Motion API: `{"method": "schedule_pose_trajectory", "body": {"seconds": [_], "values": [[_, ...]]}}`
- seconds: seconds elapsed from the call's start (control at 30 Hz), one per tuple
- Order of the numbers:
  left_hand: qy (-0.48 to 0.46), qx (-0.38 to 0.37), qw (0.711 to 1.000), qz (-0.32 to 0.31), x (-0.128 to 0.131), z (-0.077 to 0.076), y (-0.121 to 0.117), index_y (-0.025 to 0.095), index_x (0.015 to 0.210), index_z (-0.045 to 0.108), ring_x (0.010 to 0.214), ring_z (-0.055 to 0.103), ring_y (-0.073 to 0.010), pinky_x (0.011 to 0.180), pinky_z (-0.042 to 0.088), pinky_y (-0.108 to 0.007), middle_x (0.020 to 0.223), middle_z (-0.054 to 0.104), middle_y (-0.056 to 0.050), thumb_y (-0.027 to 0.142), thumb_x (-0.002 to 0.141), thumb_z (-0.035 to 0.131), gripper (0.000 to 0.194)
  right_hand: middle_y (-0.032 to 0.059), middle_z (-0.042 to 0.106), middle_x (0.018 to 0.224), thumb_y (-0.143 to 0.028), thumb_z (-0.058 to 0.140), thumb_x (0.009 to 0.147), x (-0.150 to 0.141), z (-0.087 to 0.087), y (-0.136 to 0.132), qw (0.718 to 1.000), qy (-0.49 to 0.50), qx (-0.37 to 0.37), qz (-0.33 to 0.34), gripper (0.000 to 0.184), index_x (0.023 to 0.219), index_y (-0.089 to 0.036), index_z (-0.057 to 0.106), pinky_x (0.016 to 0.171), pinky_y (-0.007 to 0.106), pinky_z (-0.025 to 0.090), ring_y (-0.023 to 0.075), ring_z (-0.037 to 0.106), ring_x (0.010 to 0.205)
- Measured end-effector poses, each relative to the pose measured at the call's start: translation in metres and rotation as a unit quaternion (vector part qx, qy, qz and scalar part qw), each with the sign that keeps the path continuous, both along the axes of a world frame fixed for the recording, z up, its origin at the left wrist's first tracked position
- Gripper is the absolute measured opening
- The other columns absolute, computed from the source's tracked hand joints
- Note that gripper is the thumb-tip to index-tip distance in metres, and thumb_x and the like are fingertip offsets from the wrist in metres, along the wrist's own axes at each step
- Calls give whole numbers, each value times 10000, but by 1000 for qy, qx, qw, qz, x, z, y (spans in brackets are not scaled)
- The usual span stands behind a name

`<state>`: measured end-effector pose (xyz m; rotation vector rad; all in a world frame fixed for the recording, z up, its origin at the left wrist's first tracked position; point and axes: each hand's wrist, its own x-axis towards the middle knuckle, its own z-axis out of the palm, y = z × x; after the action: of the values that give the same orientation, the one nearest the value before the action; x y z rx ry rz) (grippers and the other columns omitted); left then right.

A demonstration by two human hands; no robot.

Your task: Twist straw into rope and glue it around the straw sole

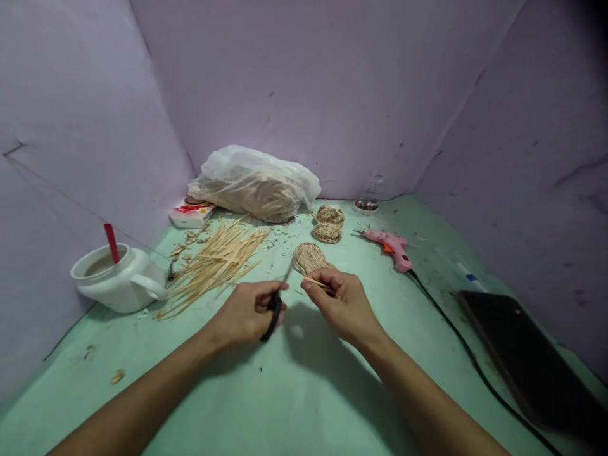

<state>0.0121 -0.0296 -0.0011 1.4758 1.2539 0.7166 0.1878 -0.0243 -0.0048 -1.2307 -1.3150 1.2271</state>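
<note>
My left hand (254, 310) is closed around the black handle of a pair of scissors (274, 315), whose blades point up and away from me. Beside it, my right hand (339, 301) pinches a thin straw strip (317, 282) between thumb and fingers. Just beyond the right hand lies a flat woven straw piece (311, 255) with a rounded end; its near part is hidden by the fingers, and I cannot tell if the hand grips it too. The scissor tips come close to this piece's left edge.
Loose straw strips (218, 263) spread at left, near a white pot (137, 285) with a red stick. Behind are a plastic bag (256, 183), a small box (190, 214), coiled straw pieces (327, 232) and a jar (365, 205). Rightward lie a pink glue gun (392, 247), its cord and a dark phone (527, 361).
</note>
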Motion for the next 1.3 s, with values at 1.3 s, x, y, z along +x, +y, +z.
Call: {"method": "schedule_pose_trajectory", "body": {"seconds": [1.3], "values": [[293,385,874,-53,-1,-11,-11,164,1190,468,969,596,-215,819,462,-322,1099,630,-92,192,685,511,507,-12,592,554,36,570,730,11,9,13,837,451,-282,-127,167,704,-129,580,423,96,486,46,553,429]]}}
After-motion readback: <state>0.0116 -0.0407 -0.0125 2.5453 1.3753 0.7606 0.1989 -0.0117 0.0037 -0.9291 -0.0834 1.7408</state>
